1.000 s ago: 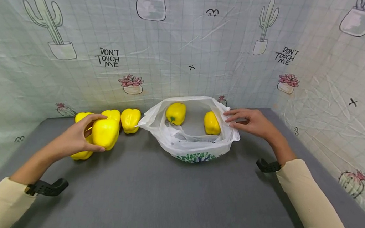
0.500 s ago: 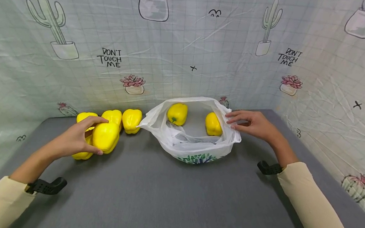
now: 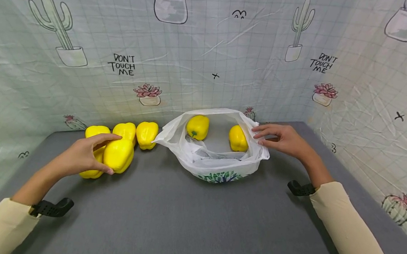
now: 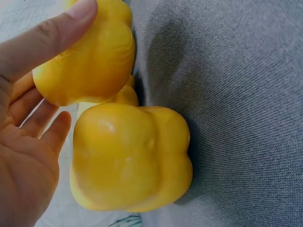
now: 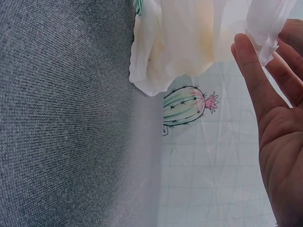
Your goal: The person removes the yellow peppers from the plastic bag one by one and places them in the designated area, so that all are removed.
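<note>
My left hand [image 3: 86, 153] grips a yellow bell pepper [image 3: 119, 156], thumb on the near side and fingers on the far side. In the left wrist view the thumb lies across this held pepper [image 4: 90, 61], with another pepper [image 4: 132, 158] close below it. My right hand [image 3: 281, 139] pinches the right rim of a white plastic bag [image 3: 186, 157]; in the right wrist view the bag's edge [image 5: 265, 33] lies between the fingers. The bag stands with its mouth wide, one pepper [image 3: 198, 127] at its left and another [image 3: 238, 138] at its right inside.
Beside and behind the left hand are more peppers: one at the back left [image 3: 97, 131], one in the middle [image 3: 125, 129], one nearer the bag [image 3: 147, 135], and one partly hidden [image 3: 92, 173]. Grey cloth [image 3: 196, 222] covers the table; a printed curtain [image 3: 195, 54] rises behind.
My left hand and the held pepper have come slightly down and toward me. The right hand stays at the bag's rim, and the view has shifted slightly.
</note>
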The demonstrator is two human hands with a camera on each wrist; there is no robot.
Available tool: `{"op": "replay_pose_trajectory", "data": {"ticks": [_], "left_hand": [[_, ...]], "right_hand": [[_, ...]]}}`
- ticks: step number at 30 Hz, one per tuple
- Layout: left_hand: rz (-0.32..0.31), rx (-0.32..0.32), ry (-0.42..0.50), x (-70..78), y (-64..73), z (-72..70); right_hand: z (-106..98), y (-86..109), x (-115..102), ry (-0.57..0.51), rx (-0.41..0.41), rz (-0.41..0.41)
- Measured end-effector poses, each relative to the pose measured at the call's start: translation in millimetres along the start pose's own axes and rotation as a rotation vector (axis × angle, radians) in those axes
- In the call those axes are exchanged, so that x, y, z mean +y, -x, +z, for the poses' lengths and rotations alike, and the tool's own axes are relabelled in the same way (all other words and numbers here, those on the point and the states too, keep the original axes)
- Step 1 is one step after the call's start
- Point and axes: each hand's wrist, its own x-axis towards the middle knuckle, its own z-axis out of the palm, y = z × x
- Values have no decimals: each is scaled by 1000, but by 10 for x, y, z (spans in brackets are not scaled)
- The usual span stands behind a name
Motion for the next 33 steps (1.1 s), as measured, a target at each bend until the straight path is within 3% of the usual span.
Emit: {"op": "replay_pose_trajectory", "data": {"ticks": [8, 20, 33], "left_hand": [[41, 22, -38, 1, 2, -6], [82, 5, -110, -28, -22, -19], [71, -47, -164, -1, -88, 36]], "right_hand": [[7, -6, -2, -14, -4, 18], [6, -1, 17, -12, -7, 2], [17, -13, 20, -39, 5, 18]]}}
